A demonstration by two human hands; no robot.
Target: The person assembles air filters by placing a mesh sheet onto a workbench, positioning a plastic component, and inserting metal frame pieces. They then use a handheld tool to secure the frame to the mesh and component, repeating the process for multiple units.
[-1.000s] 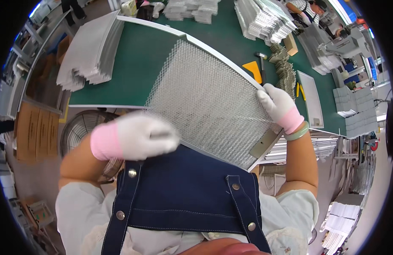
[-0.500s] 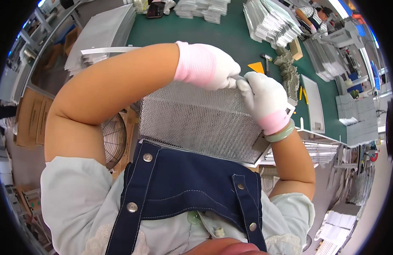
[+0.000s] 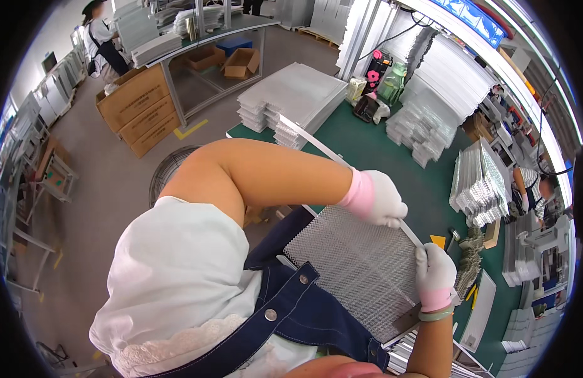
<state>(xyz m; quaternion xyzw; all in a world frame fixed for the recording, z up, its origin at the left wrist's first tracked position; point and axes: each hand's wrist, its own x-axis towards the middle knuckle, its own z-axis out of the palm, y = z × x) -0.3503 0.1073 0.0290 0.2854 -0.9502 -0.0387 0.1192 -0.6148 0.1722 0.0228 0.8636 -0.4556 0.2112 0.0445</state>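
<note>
A silver metal mesh panel (image 3: 357, 264) lies before me over the near edge of the green bench, tilted in the picture, its near side against my navy apron. Along its far edge runs a narrow pale metal strip (image 3: 412, 234). My left hand (image 3: 383, 200), in a white glove with a pink cuff, has its fingers curled down onto the far end of that strip. Gloved the same way, my right hand (image 3: 435, 272) closes round the strip nearer the right corner, thumb on the mesh side. Palms and most fingertips are hidden.
Right of the panel lie a yellow scraper (image 3: 438, 241), a hammer (image 3: 454, 235), grey coiled mesh (image 3: 471, 255) and yellow-handled pliers (image 3: 473, 295). Stacked panels (image 3: 291, 91) and silver sheets (image 3: 477, 183) stand farther back. A floor fan (image 3: 168, 170) is at my left. Co-workers stand far left and right.
My view has swung left, so bench and panel appear farther right and turned. My hands, close together before around a small metal piece, are now apart along the panel's far edge.
</note>
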